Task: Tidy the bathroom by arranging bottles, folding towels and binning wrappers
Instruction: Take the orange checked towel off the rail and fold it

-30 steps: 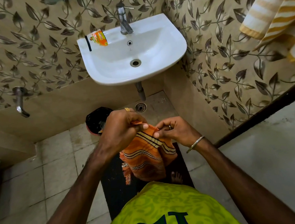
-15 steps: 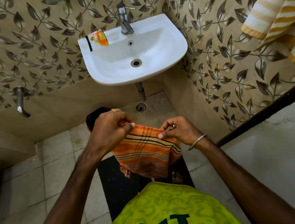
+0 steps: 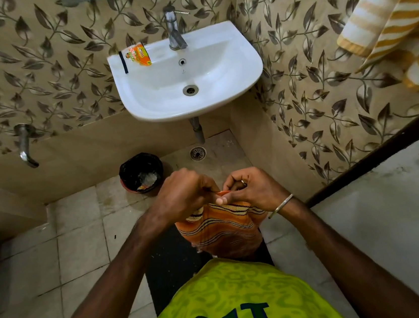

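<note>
Both hands pinch the top edge of the orange towel (image 3: 219,226): the left hand (image 3: 184,196) and right hand (image 3: 252,190) meet, fingers curled tight. The towel hangs below the grip. Misaligned corners could skew the fold; a loosened pinch drops it onto the mat (image 3: 168,264) beneath.

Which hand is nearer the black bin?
Left. The left hand grips the orange towel just right of the black bin; the right hand holds it farther right.
</note>
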